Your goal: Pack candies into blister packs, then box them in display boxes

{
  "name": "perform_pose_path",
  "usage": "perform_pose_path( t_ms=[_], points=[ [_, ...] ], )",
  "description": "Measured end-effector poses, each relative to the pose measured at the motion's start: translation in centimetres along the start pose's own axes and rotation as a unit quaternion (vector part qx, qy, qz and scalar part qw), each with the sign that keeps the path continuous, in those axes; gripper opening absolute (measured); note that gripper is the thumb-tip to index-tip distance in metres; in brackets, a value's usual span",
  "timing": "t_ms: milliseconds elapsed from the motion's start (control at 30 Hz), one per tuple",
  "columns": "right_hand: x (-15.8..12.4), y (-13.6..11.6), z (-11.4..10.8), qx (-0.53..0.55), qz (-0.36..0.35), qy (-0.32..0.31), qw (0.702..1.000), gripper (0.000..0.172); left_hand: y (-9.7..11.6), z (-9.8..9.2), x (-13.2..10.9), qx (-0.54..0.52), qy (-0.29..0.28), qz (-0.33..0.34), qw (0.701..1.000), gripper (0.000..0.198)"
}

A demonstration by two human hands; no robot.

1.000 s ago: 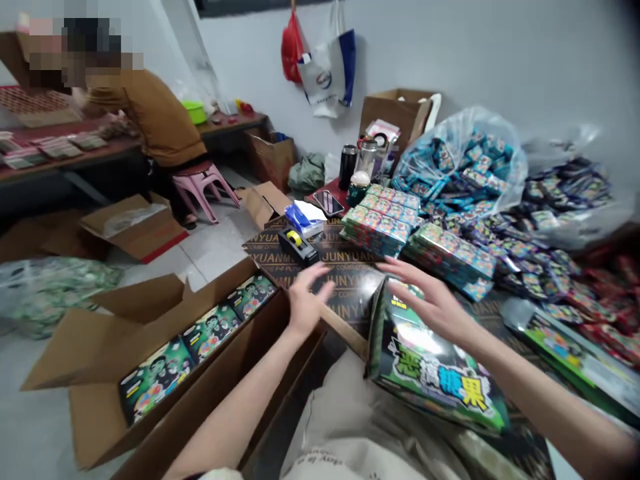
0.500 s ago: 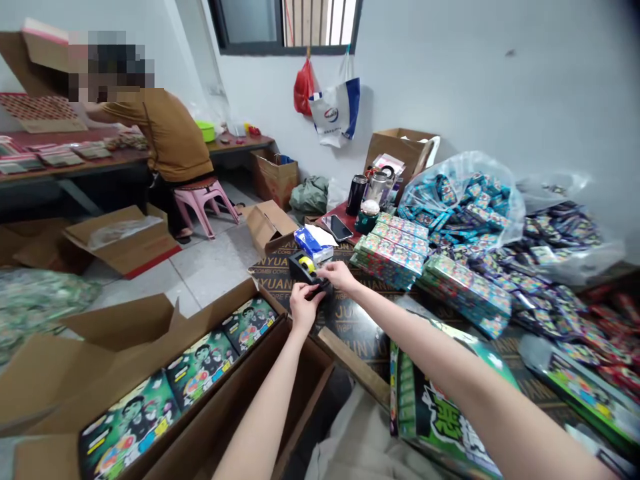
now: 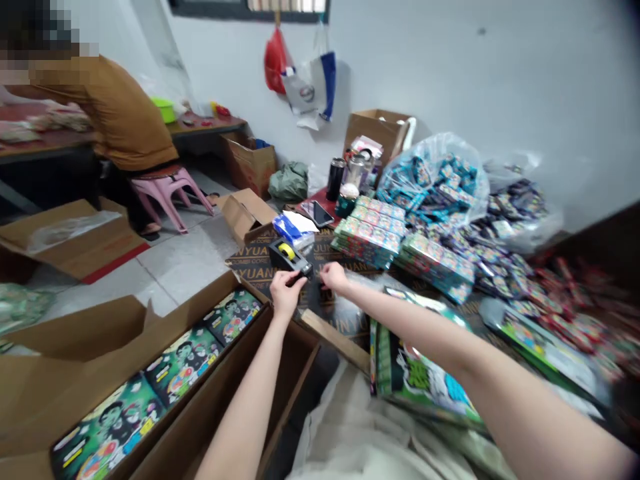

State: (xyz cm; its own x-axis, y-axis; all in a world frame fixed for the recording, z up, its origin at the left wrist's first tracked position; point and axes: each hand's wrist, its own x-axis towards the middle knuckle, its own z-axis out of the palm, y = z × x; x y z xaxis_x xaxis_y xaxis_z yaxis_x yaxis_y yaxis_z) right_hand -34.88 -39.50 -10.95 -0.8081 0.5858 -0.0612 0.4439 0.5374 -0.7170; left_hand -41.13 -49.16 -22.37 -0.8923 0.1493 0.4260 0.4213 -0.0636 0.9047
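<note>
A black tape dispenser (image 3: pixel 290 261) with a yellow roll stands on the dark printed table. My left hand (image 3: pixel 286 293) is closed at its front end, thumb and finger pressed near the cutting edge. To the right of the dispenser, my right hand (image 3: pixel 334 277) is held in a pinch. What lies between its fingertips is too small and blurred to make out. Below my right forearm lies a green-and-black display box (image 3: pixel 415 367) with a cartoon print. On my left, an open carton (image 3: pixel 295 373) holds several green cartoon boxes (image 3: pixel 185 363) in a row.
Wrapped stacks of small packs (image 3: pixel 370 230) sit beyond my right hand, near a phone (image 3: pixel 317 213) and a black flask (image 3: pixel 336 179). A clear bag of blue packets (image 3: pixel 435 187) and loose packets lie right. A co-worker (image 3: pixel 115 120) sits on a pink stool (image 3: pixel 173 193).
My right hand has moved away from the dispenser, opening a gap to its right. My left hand stays at the dispenser's front. The whole view has shifted, so things appear further left and higher.
</note>
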Motion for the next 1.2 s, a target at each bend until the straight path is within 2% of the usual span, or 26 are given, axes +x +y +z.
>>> perform_pose_path(
  t_ms=[67, 100, 133, 200, 233, 267, 333, 367, 433, 500, 600, 733, 833, 967, 1100, 1200],
  points=[
    [-3.0, -0.2, -3.1, -0.008, -0.018, 0.04, 0.999, 0.02, 1.3, -0.2, -1.2, -0.005, -0.001, -0.015, 1.0, 0.029],
    [-5.3, 0.0, -5.0, -0.012, -0.033, 0.065, 0.997, 0.016, 2.5, -0.1, -2.3, -0.006, 0.031, -0.028, 0.999, 0.031],
    [-8.2, 0.3, -6.9, -0.018, -0.061, 0.093, 0.994, 0.013, 4.1, 0.0, -3.8, -0.01, 0.034, -0.031, 0.999, 0.032],
    [-15.3, 1.1, -10.2, -0.068, -0.201, 0.171, 0.962, 0.013, 8.5, 0.2, -7.8, -0.02, 0.01, -0.006, 1.0, 0.03],
    [-19.1, 1.7, -11.2, -0.08, -0.23, 0.201, 0.949, 0.015, 11.1, 0.2, -10.0, 0.004, -0.059, 0.067, 0.996, 0.029],
    [-22.8, 2.5, -11.9, -0.083, -0.242, 0.225, 0.94, 0.015, 13.6, 0.2, -12.3, 0.031, -0.146, 0.154, 0.977, 0.031],
    [-29.1, 4.7, -11.9, -0.067, -0.242, 0.242, 0.937, 0.012, 17.8, 0.6, -16.5, 0.088, -0.293, 0.304, 0.902, 0.043],
    [-31.4, 6.1, -11.4, -0.049, -0.238, 0.248, 0.938, 0.011, 19.1, 0.9, -18.1, 0.119, -0.336, 0.346, 0.868, 0.054],
    [-34.1, 9.0, -9.9, -0.004, -0.219, 0.261, 0.94, 0.011, 20.0, 1.9, -20.3, 0.178, -0.369, 0.388, 0.826, 0.068],
    [-34.7, 11.7, -8.3, 0.045, -0.18, 0.281, 0.942, 0.015, 19.3, 2.9, -20.9, 0.221, -0.362, 0.4, 0.812, 0.067],
    [-33.5, 14.4, -6.5, 0.106, -0.112, 0.305, 0.94, 0.022, 18.0, 3.8, -20.6, 0.235, -0.345, 0.417, 0.808, 0.063],
    [-31.4, 16.1, -5.5, 0.154, -0.052, 0.317, 0.934, 0.029, 17.9, 3.8, -20.5, 0.221, -0.341, 0.42, 0.811, 0.061],
    [-30.0, 16.7, -5.0, 0.141, 0.017, 0.362, 0.921, 0.039, 17.9, 3.8, -20.8, 0.206, -0.351, 0.41, 0.816, 0.061],
    [-28.9, 17.6, -4.9, 0.006, 0.063, 0.416, 0.907, 0.048, 17.3, 4.2, -20.6, 0.187, -0.369, 0.397, 0.82, 0.064],
    [-29.6, 18.7, -5.4, -0.189, 0.108, 0.375, 0.901, 0.047, 17.3, 4.0, -20.4, 0.196, -0.375, 0.401, 0.812, 0.064],
    [-31.2, 19.3, -6.3, -0.251, 0.123, 0.34, 0.898, 0.042, 18.3, 3.4, -20.6, 0.216, -0.386, 0.413, 0.796, 0.068]
  ],
)
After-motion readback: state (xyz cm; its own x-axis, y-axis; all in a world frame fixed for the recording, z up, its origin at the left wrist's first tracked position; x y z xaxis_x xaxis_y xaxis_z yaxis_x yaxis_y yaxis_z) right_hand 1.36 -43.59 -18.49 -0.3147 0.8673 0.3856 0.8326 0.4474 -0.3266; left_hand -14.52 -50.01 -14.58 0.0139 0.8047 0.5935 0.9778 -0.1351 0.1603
